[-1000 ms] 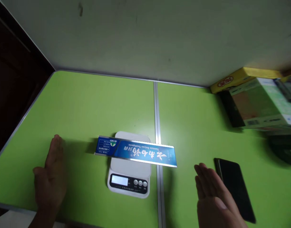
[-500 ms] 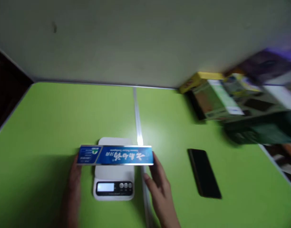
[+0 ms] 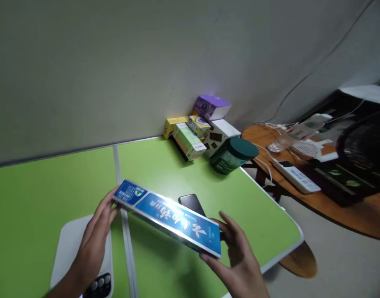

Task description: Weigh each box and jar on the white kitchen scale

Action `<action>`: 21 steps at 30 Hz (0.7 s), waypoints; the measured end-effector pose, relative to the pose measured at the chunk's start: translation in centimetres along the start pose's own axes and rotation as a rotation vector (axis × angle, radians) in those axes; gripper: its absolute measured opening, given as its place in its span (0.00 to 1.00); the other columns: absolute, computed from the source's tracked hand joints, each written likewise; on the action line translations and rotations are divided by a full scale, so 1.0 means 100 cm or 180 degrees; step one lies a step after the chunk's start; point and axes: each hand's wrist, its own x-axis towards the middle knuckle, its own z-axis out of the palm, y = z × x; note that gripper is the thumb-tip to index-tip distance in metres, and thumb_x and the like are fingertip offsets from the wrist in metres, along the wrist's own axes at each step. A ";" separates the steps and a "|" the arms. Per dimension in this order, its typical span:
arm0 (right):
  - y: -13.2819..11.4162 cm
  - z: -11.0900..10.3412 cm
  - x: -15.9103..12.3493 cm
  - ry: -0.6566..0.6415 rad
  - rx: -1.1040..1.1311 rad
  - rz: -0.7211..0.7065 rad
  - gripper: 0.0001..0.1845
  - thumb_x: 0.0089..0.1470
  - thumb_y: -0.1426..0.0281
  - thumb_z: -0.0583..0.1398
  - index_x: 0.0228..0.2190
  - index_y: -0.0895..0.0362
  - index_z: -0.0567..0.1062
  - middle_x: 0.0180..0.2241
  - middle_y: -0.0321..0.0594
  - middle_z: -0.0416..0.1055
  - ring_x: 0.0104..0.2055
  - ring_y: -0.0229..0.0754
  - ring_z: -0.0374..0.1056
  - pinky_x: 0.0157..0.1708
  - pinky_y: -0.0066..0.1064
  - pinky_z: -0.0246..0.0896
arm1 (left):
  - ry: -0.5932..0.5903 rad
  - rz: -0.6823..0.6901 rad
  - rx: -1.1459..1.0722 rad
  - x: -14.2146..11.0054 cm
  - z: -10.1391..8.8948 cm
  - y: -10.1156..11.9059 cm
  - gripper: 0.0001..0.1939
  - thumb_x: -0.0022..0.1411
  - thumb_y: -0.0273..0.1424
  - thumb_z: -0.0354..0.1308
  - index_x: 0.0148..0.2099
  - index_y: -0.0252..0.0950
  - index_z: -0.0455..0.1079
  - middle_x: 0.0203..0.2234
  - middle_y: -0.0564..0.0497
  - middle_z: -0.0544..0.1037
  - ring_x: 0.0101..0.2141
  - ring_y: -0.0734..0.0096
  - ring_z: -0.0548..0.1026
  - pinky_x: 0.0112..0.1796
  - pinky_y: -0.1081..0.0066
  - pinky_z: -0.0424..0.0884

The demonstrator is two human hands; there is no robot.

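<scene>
Green desk [image 3: 152, 165]: green jar [image 3: 233, 155] near its right edge, stacked boxes [image 3: 190, 140] by the back edge toward the back right corner, scale [image 3: 68, 244] at the front left, partly behind the left forearm, phone [image 3: 192, 203] right of the seam, partly hidden by the toothpaste box. Toothpaste box [image 3: 168, 217] is up over the desk, right end nearer the front edge, left hand [image 3: 95, 240] fingers closed on its left end, right hand [image 3: 239, 256] thumb and fingers gripping the right end.
</scene>
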 end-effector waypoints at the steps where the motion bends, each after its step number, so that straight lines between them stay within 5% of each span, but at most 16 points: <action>1: 0.000 -0.010 0.011 0.0055 -0.0330 -0.0120 0.40 0.41 0.61 0.69 0.55 0.51 0.63 0.48 0.47 0.72 0.47 0.53 0.70 0.43 0.41 0.68 | -0.0244 0.0124 0.0089 0.015 0.019 0.012 0.29 0.63 0.52 0.47 0.62 0.46 0.63 0.60 0.50 0.67 0.57 0.52 0.67 0.59 0.50 0.60; 5: 0.006 -0.017 0.067 0.0149 -0.0953 -0.0372 0.30 0.42 0.57 0.66 0.47 0.56 0.69 0.35 0.43 0.72 0.33 0.47 0.69 0.34 0.38 0.67 | -0.0728 0.0589 0.0142 0.104 0.101 0.033 0.22 0.69 0.41 0.44 0.58 0.37 0.66 0.58 0.45 0.69 0.58 0.60 0.66 0.60 0.59 0.58; 10: 0.042 0.023 0.140 0.0320 -0.0851 -0.0066 0.23 0.43 0.63 0.62 0.41 0.59 0.65 0.29 0.38 0.68 0.27 0.44 0.68 0.28 0.34 0.66 | -0.0527 0.0591 0.0145 0.204 0.190 0.019 0.20 0.70 0.35 0.44 0.58 0.33 0.65 0.58 0.41 0.67 0.59 0.60 0.64 0.60 0.60 0.57; 16: 0.074 0.056 0.192 0.0600 -0.0945 -0.0107 0.15 0.42 0.67 0.60 0.34 0.57 0.65 0.36 0.45 0.67 0.35 0.48 0.70 0.33 0.35 0.66 | -0.0311 0.0637 0.0186 0.243 0.253 -0.019 0.24 0.65 0.37 0.55 0.61 0.38 0.59 0.62 0.42 0.60 0.59 0.52 0.62 0.57 0.45 0.58; 21: 0.079 0.059 0.209 0.0476 -0.0713 -0.0004 0.22 0.40 0.62 0.64 0.36 0.57 0.65 0.37 0.44 0.65 0.32 0.47 0.69 0.34 0.37 0.66 | -0.0376 0.0623 0.0207 0.258 0.287 -0.051 0.39 0.63 0.31 0.52 0.69 0.28 0.37 0.69 0.37 0.39 0.67 0.59 0.38 0.64 0.64 0.39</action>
